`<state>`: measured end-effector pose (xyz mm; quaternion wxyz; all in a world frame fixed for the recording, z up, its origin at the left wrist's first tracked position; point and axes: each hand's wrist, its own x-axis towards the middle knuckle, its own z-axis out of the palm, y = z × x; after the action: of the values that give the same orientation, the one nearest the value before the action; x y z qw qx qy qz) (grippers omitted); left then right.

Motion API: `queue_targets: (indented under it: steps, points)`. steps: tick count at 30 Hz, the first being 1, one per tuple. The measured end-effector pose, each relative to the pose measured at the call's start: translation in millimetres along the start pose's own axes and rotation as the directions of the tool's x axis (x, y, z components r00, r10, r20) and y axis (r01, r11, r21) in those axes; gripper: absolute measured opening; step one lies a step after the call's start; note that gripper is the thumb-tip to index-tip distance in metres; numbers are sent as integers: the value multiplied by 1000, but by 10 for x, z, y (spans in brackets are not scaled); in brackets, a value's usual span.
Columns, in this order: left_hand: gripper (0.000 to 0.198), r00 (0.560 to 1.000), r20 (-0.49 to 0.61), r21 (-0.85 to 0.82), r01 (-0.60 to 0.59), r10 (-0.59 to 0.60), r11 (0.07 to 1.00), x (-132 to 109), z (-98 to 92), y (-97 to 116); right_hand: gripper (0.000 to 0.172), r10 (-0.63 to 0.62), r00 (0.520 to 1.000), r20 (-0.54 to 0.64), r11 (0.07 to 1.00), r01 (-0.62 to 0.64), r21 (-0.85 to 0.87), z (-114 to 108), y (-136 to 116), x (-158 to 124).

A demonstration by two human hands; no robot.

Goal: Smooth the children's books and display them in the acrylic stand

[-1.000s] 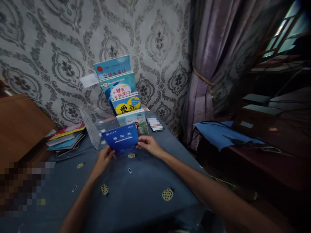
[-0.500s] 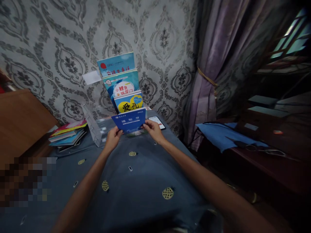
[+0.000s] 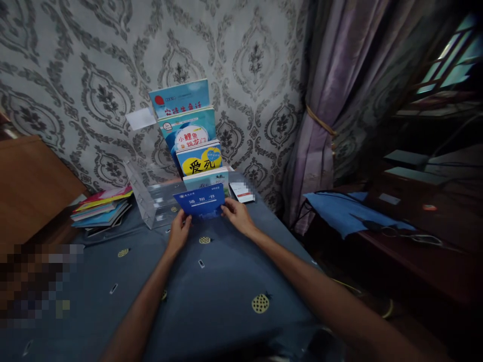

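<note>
A dark blue booklet (image 3: 203, 203) with white lettering is held between my two hands, its cover facing me and tilted back. My left hand (image 3: 180, 230) pinches its lower left corner; my right hand (image 3: 238, 216) grips the right edge. Just behind it stands a pale green book (image 3: 207, 177), partly covered by the booklet. Farther back, a yellow-and-blue book (image 3: 199, 160), a teal book (image 3: 190, 128) and a light blue book (image 3: 181, 98) rise in steps. They stand in a clear stepped rack (image 3: 139, 193), whose left part holds no books.
Left of the rack lies a pile of colourful books (image 3: 101, 208) beside a brown wooden board (image 3: 33, 181). A phone (image 3: 242, 192) rests right of the rack on the dark blue patterned cloth (image 3: 226, 276). Farther right are a purple curtain (image 3: 324, 100) and a blue cloth (image 3: 339, 211).
Both hands have drawn the blue booklet down and slightly toward me. More of the pale green book behind it now shows.
</note>
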<state>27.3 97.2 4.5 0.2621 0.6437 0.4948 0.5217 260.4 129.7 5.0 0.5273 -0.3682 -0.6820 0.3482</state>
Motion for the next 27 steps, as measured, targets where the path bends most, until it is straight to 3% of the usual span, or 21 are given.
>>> queue_targets:
  steps: [7, 13, 19, 23, 27]
  points:
    - [24, 984, -126, 173, -103, 126, 979, 47, -43, 237, 17, -77, 993, -87, 997, 76, -20, -10, -99, 18]
    - [21, 971, -174, 117, -143, 162, 983, 171, -54, 447, 27, -109, 976, -188, 992, 120, 49, -80, -261, 169]
    - [18, 931, -243, 154, -242, 274, 958, 295, -43, 684, 28, -234, 941, -246, 971, 237, -20, -176, -497, 337]
    - [18, 914, -262, 197, -264, 310, 944, 346, -21, 677, 29, -261, 928, -266, 965, 254, -62, -187, -524, 375]
    - [17, 922, -236, 195, -265, 307, 944, 362, -7, 582, 26, -237, 928, -288, 971, 228, -66, -148, -399, 346]
